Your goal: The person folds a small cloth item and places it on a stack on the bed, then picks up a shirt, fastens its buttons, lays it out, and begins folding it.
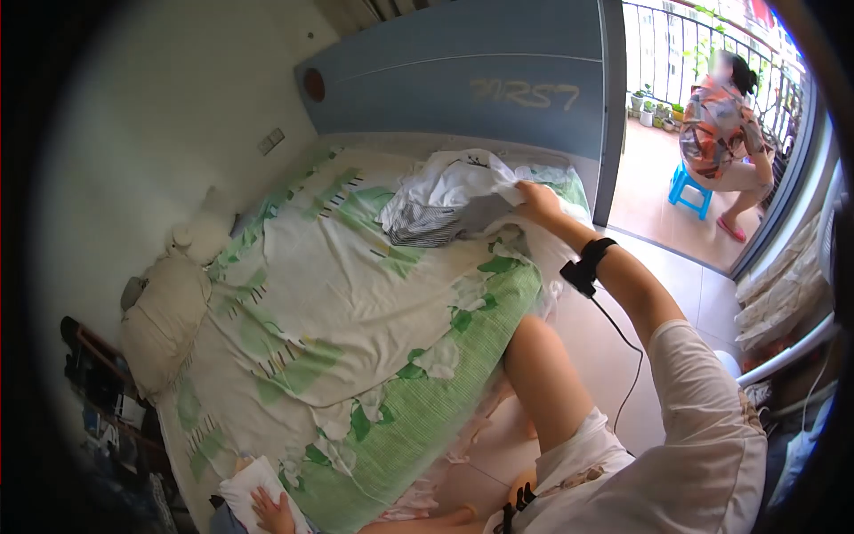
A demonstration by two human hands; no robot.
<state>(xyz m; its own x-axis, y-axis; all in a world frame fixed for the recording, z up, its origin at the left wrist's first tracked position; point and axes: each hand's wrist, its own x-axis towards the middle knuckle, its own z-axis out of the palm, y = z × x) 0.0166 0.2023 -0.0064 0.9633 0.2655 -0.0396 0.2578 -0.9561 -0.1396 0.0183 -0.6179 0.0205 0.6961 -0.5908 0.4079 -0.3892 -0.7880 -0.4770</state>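
My right hand is closed on the edge of a white garment with a grey, finely striped part, lying crumpled near the bed's headboard end. A black strap with a small device circles my right wrist, and a cable hangs from it. Under the garment spreads a green-and-white leaf-patterned bedspread. Low in the view, by my shorts, skin and a black strap show; I cannot make out my left hand there. At the bottom left, a small spread hand rests on a white object; whose it is, I cannot tell.
My bent knee is at the bed's edge. A beige pillow lies against the wall. Beyond the doorway, a person sits on a blue stool on the balcony. A blue headboard closes the far end.
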